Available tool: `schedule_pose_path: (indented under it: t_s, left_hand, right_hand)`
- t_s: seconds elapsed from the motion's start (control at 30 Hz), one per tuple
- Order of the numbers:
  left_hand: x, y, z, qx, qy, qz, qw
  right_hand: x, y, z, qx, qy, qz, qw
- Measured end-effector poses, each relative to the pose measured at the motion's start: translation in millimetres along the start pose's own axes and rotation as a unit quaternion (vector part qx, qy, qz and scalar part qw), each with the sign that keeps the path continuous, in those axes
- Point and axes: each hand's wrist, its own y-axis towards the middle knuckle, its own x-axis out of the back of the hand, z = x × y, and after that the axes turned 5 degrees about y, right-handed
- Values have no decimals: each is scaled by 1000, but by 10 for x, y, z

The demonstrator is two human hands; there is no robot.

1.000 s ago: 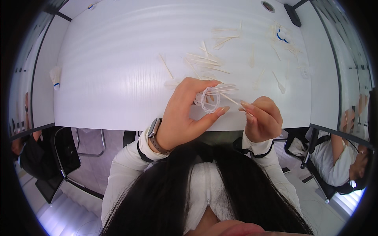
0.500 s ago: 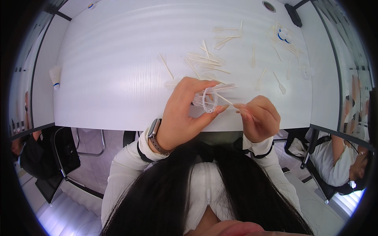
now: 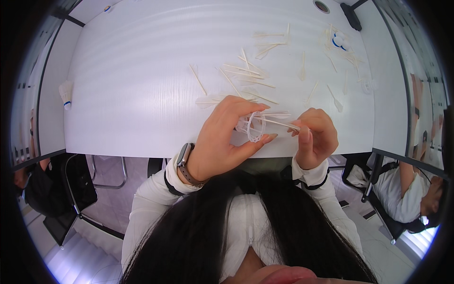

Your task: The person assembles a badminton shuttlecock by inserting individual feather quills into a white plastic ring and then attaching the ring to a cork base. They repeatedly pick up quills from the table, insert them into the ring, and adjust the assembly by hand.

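At the far left, beyond a partition, a seated person in dark clothing (image 3: 40, 189) appears beside a black-backed chair with a metal frame (image 3: 78, 182). Near the left edge of the white, faintly wood-grained surface (image 3: 127, 90) lies a white feathered shuttlecock with a blue band (image 3: 66, 94), its banded end toward the near edge; a small, pale, rounded piece with a blue trim (image 3: 108, 8) sits by the far edge. Left of centre, a single pale feather with a slender shaft (image 3: 198, 79) lies apart from the others. Next comes the left hand (image 3: 218, 137), with a grey-strapped watch with a metallic case (image 3: 185, 154) at its wrist. Its thumb and fingers curve round a translucent white, openwork plastic frame (image 3: 256, 128), gripping it above the near part of the surface, with the ringed opening turned to the right. Pale feathers project rightward at the frame's upper rim. Beyond the hand lies a loose cluster of pale feathers (image 3: 246, 72). A slender, pale shaft (image 3: 282, 124) runs from the frame to the right hand (image 3: 316, 137), whose thumb and fingers are pinched together on its right end; whether the left end is seated cannot be told. Farther right, scattered feathers surround two white, rounded shuttlecock bases with blue bands (image 3: 337, 41). At the far right, a seated person in white (image 3: 406, 201) appears past another partition.
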Motion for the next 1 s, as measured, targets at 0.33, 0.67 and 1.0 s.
schedule_pose_path:
  t_s: [0.33,0.67,1.0]
  left_hand:
    - [-4,-13,-1,22,-23,4,999]
    - [-4,-3,23,-9,-15,18,1000]
    - [-9,-23,19,6,-32,36,999]
  right_hand:
    - [-28,-27,-22,-25,2,14,1000]
    - [-24,23,-18,-9,4,46,999]
    - [-31,26,-1,-4,-9,52,999]
